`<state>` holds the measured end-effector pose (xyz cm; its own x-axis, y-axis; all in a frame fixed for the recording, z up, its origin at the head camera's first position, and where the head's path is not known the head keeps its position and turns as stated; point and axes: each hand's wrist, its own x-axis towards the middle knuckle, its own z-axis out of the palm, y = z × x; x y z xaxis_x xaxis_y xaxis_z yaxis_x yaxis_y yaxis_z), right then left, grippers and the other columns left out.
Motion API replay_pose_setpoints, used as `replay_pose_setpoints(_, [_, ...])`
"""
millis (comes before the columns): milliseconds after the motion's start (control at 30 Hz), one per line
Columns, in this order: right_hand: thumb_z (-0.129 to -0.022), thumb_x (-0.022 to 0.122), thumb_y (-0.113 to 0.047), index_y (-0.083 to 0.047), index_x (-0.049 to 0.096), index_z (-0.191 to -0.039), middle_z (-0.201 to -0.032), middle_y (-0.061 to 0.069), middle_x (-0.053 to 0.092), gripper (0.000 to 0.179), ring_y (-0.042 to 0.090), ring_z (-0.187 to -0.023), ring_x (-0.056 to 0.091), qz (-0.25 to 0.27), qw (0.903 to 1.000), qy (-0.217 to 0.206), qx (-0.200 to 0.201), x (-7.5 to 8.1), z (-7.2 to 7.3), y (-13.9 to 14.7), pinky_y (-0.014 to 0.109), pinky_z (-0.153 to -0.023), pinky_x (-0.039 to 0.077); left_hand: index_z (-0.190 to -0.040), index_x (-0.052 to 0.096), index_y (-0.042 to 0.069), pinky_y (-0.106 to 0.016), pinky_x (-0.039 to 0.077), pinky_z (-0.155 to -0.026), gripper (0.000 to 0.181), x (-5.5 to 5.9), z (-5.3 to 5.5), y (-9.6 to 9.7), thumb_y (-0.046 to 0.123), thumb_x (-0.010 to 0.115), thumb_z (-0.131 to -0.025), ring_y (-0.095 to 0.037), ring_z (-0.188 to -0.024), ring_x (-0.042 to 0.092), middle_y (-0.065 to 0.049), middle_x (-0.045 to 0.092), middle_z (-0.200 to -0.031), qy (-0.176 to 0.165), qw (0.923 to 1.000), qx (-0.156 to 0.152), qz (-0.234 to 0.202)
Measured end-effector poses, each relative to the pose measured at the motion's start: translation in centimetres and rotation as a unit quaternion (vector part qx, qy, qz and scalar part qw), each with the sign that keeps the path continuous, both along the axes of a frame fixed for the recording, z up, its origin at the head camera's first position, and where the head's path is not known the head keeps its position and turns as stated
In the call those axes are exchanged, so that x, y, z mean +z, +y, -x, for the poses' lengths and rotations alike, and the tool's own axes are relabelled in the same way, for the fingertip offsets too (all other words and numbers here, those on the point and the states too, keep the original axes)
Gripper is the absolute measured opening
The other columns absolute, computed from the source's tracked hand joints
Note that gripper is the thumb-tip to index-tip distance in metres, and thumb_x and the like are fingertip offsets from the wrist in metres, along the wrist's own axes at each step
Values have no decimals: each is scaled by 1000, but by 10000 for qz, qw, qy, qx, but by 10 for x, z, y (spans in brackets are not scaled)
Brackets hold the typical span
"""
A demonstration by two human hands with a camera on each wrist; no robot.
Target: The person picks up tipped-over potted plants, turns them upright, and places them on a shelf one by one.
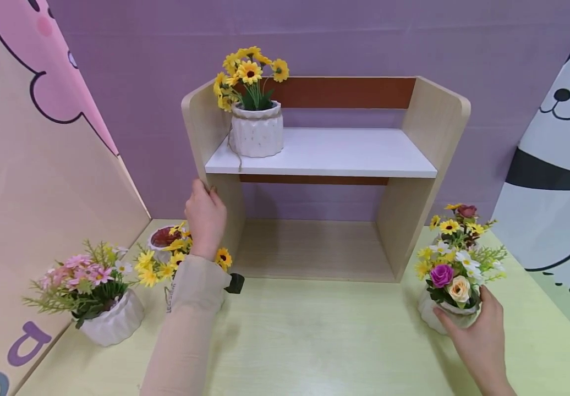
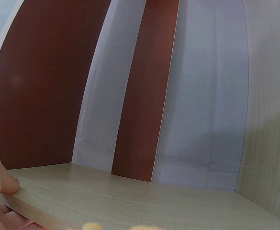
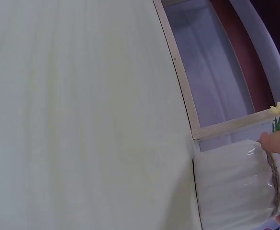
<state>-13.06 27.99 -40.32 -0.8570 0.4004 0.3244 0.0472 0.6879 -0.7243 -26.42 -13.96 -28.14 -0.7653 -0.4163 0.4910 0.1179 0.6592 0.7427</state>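
Observation:
My left hand [image 1: 206, 217] grips the front edge of the left side panel [image 1: 229, 212] of a small two-tier shelf, just below its white board [image 1: 344, 151]. In the left wrist view, the thumb [image 2: 8, 184] lies over the panel edge and other fingers show beyond it. At the right, my right hand [image 1: 485, 330] holds a white ribbed flowerpot [image 1: 431, 313] by its rim, with artificial purple, peach and white flowers [image 1: 458, 275] in it. The right wrist view shows this pot [image 3: 235, 187] standing on the table, twine round its neck.
A pot of yellow daisies [image 1: 257, 132] stands on the upper board's left end. Pink flowers in a white pot [image 1: 114, 322], more yellow flowers [image 1: 166, 267] and another pot [image 1: 158, 239] sit left of the shelf. Red and yellow flowers [image 1: 463, 220] rise behind the right-hand pot.

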Motion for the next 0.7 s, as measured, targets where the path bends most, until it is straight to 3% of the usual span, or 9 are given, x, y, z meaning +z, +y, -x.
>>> replay_pose_setpoints(167, [-73, 74, -17, 10, 13, -140, -137, 35, 23, 94, 48, -127, 23, 155, 9997, -171, -96, -1, 2, 2, 58, -104, 20, -111, 44, -3, -49, 51, -79, 24, -2, 1, 0, 15, 43, -96, -41, -96, 59, -25, 58, -106, 51, 10000, 0, 38])
replay_pose_setpoints(700, [-78, 69, -34, 14, 13, -138, -135, 39, 26, 95, 51, -125, 25, 158, 9961, -867, 38, 1, 11, 11, 62, -99, 23, -110, 44, -3, -49, 50, -78, 24, 0, 1, -1, 15, 43, -96, -41, -96, 59, -25, 58, -105, 105, 9999, 36, 44])
